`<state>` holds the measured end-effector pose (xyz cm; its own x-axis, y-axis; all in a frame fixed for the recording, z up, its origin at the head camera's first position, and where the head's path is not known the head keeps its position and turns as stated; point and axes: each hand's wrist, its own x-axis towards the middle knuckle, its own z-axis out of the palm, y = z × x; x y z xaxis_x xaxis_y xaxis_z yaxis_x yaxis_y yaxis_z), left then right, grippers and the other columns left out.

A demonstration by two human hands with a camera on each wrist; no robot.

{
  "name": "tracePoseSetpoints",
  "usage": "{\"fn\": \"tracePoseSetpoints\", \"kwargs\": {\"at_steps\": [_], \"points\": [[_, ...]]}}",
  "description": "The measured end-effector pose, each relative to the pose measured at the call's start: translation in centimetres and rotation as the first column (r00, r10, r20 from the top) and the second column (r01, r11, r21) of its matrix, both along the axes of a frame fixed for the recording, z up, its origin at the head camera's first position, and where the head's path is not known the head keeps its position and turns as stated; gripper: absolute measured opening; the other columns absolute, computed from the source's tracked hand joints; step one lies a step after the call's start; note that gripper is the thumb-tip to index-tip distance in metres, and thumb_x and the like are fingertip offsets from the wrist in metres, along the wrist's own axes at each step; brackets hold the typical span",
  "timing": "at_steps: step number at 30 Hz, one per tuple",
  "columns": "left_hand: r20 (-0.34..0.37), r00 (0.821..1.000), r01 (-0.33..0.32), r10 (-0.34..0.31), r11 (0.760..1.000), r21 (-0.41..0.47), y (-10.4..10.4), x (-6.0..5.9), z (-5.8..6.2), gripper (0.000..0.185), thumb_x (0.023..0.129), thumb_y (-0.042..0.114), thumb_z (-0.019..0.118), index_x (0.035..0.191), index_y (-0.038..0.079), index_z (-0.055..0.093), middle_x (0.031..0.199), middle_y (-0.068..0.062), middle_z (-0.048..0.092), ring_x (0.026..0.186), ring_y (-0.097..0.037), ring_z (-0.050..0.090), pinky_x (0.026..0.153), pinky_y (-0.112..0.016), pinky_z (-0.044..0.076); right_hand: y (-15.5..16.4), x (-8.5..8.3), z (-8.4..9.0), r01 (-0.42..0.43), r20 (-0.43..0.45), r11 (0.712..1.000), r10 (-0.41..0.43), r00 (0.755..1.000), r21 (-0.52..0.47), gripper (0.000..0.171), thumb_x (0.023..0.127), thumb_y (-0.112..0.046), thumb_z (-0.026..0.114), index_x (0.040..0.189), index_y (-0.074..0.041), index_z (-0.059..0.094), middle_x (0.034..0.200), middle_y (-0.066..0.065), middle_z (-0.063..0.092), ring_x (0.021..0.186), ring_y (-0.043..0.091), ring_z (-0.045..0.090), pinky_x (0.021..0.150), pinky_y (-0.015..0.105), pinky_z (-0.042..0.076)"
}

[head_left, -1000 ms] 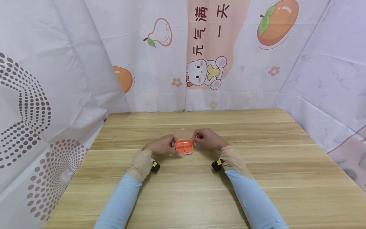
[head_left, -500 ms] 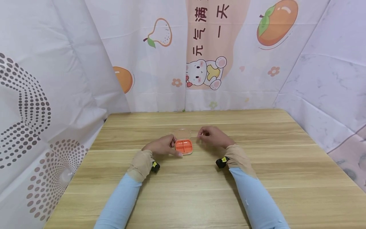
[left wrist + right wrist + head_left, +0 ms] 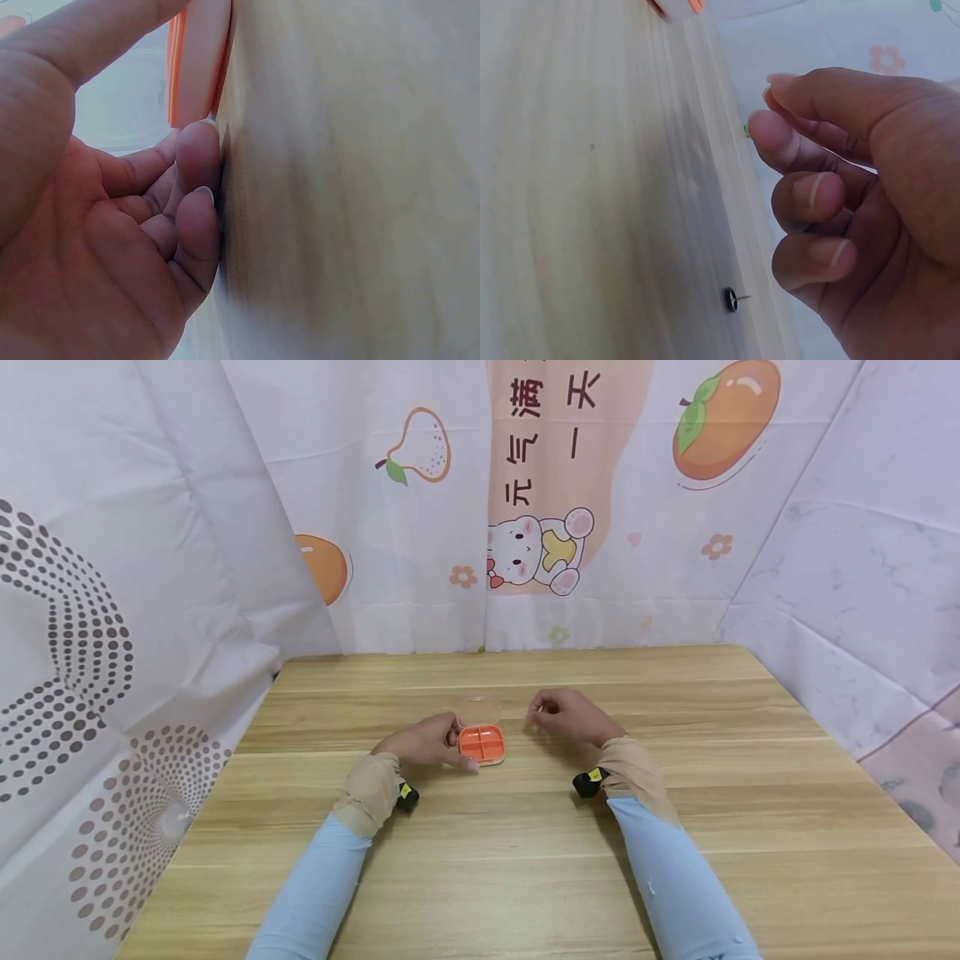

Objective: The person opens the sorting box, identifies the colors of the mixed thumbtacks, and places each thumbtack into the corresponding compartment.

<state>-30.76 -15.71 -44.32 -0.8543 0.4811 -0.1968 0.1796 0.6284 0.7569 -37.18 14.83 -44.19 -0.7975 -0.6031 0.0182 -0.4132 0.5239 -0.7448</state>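
A person's two hands rest on a wooden table [image 3: 675, 827], light blue sleeves [image 3: 315, 893] and tan cuffs nearest the camera. The left hand [image 3: 420, 745] holds a small orange pill box [image 3: 482, 743] at its fingertips: the thumb lies along the box's near edge and the fingers curl round its left end, the wrist view showing fingertips [image 3: 196, 161] pressed against the table beside the box's pale underside. The box sits flat on the table, its inner dividers showing, and its clear lid [image 3: 476, 708] stands open just beyond the grip, on the far side of the orange tray.

To the right of the box and apart from it, the right hand [image 3: 570, 717] hovers with fingers curled inward, thumb and forefinger tips drawn close together; whether anything is pinched between them cannot be told. In the right wrist view a small black pushpin [image 3: 730, 298] lies on the table below those curled fingers [image 3: 810, 196].

Beyond both hands the table runs to a backdrop of white cloth [image 3: 420, 527] printed with fruit, a cartoon bear [image 3: 542, 553] and Chinese characters.
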Motion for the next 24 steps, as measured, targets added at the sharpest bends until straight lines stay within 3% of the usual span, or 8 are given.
{"fn": "tracePoseSetpoints", "kwargs": {"at_steps": [24], "points": [[0.014,1.0,-0.012,0.012,1.0,0.008,0.0,-0.1,-0.2,0.056,0.079,0.03,0.092,0.11,0.003,0.054,0.09,-0.004,0.051,0.083,-0.017,0.045,0.072,-0.031,0.039,1.8,-0.3,0.4,0.044,0.016,0.999,-0.044,0.999,0.01,0.015,0.103,-0.021,0.064,0.106,-0.007,0.07,0.081,0.013,0.066,0.069,0.023,0.057,0.06,0.031,0.047]]}}
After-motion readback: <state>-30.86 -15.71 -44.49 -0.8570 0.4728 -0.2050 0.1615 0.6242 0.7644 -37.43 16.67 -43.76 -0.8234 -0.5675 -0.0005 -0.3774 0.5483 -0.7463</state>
